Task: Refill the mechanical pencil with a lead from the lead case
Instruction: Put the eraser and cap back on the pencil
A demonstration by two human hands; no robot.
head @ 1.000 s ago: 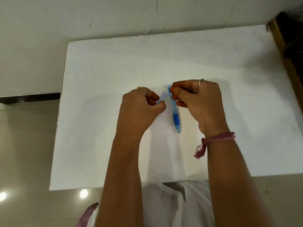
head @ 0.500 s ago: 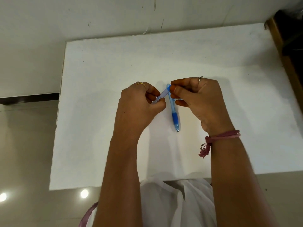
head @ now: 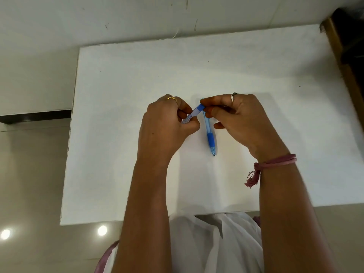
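Lead case [head: 194, 113] between both hands, contents unseen, beside pencil [head: 210, 134].

Both forearms are bare from wrist to elbow, no sleeves reaching down them. The left hand [head: 167, 123] wears a thin gold-coloured ring [head: 171, 98] on one finger. The right hand [head: 242, 123] carries a silvery ring [head: 234, 95] with a small raised top. Around the right wrist runs a dusty-pink cord bracelet [head: 279, 161], wound in two strands, with a frayed tassel [head: 252, 179] of the same pink thread hanging off its inner side. Lower down, the person's torso is covered in a loose, thin white garment [head: 212, 243], gathered in soft folds, and a strip of pink cloth [head: 106, 259] shows at its left edge.
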